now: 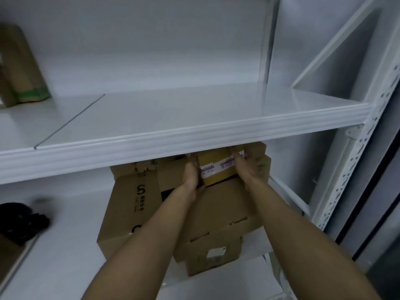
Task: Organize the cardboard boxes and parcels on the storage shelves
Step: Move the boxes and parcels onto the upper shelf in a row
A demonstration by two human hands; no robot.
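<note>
Pressed against opposite sides, left hand [190,177] and right hand [249,169] hold a small taped brown cardboard parcel [216,169] under the white metal shelf [194,135] (best lifted level).

wall [151,40]: plain white, evenly lit | shelving: white metal, upper shelf [173,118] with a seam line | upright post [357,148]: perforated, right side | dark panel [385,191] at far right

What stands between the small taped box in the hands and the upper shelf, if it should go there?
The upper shelf's front lip hangs directly above the small taped box, held between left hand and right hand. It must come forward first.
</note>
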